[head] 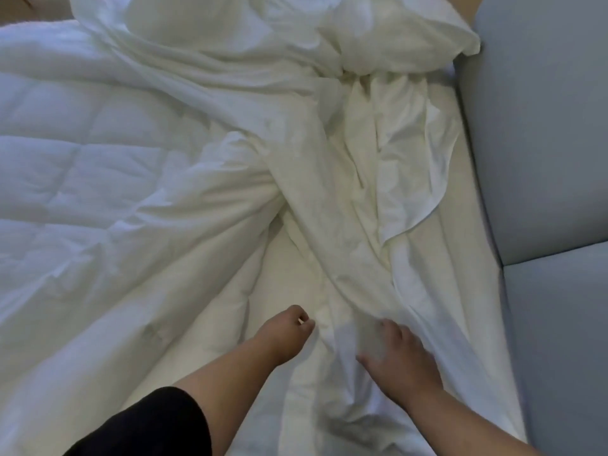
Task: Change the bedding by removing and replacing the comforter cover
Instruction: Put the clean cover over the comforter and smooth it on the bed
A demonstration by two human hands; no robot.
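While both hands (289, 327) work the cover (345, 225), a grey headboard (539, 126) flanks the comforter (98, 159).

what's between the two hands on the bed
In the head view, a rumpled fold of the thin white comforter cover lies between the left hand and the right hand.

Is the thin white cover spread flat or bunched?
Bunched: the thin white cover lies twisted in ridges across the quilted white comforter.
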